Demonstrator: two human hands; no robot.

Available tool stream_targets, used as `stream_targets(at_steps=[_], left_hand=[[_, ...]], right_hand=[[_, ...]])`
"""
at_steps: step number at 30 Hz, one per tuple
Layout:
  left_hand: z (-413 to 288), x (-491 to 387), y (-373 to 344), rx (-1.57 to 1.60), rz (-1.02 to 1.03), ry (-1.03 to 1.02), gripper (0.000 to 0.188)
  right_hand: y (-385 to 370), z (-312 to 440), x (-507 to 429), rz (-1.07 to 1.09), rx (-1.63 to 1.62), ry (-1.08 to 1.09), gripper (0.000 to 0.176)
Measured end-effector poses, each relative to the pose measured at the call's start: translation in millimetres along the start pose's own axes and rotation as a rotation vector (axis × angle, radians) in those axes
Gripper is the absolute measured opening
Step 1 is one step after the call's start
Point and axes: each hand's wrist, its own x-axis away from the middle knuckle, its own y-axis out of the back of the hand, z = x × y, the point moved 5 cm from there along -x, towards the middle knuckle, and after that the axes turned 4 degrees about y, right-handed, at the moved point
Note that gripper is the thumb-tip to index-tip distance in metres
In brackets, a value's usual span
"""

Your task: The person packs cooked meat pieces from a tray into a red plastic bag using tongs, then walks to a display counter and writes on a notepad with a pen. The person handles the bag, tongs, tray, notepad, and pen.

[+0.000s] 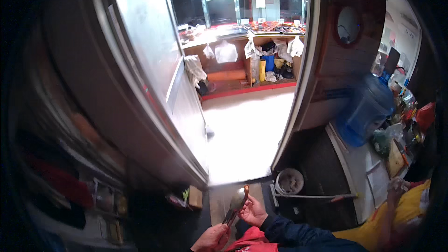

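Low in the head view, my left hand (pixel 212 237) grips the lower end of a long, narrow dark object (pixel 231 213); whether it is a tray or a utensil I cannot tell. A glossy reddish-brown piece, perhaps food, shows at its upper end (pixel 246 189). My right hand (pixel 252 211) is at the object's right side, with its fingers against it and partly curled. Both hands are in front of my red garment (pixel 252 238), above the floor before a bright doorway.
Beyond the doorway stands a display counter (pixel 241 36) with food trays and shelves. A metal door (pixel 150 24) is at left. At right are a bin (pixel 289 181), a blue water jug (pixel 365 112), a cluttered table and a person in yellow (pixel 395 217). A cardboard box (pixel 195 197) lies left of the threshold.
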Motion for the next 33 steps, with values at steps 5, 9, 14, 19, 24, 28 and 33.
stream_targets(at_steps=[5, 9, 14, 19, 24, 28, 33], left_hand=[[-130.4, -52.3, 12.7, -0.031, -0.095, 0.034, 0.030], [-220.0, -108.0, 24.6, -0.042, -0.061, -0.016, 0.038], [-310.1, -192.7, 38.1, -0.035, 0.094, -0.010, 0.038], [-419.8, -296.9, 51.1, -0.113, 0.211, -0.015, 0.036], [-564.5, -385.7, 32.7, -0.252, 0.332, 0.092, 0.032], [-673.1, -431.7, -2.1, -0.448, 0.428, 0.080, 0.030], [-747.0, -506.6, -47.9, -0.508, 0.491, 0.230, 0.031]], right_hand=[[-91.7, 90.9, -101.1, -0.058, 0.121, 0.049, 0.037], [-167.9, 169.8, -160.7, 0.026, 0.294, 0.156, 0.030], [-196.6, 249.3, -237.1, 0.052, 0.192, 0.225, 0.065], [-187.3, 347.1, -326.7, -0.024, 0.305, 0.317, 0.058], [-209.5, 460.6, -375.9, -0.059, 0.156, 0.399, 0.040], [-252.1, 543.6, -375.4, -0.185, 0.066, 0.553, 0.038], [-282.9, 630.4, -387.6, -0.171, 0.009, 0.737, 0.035]])
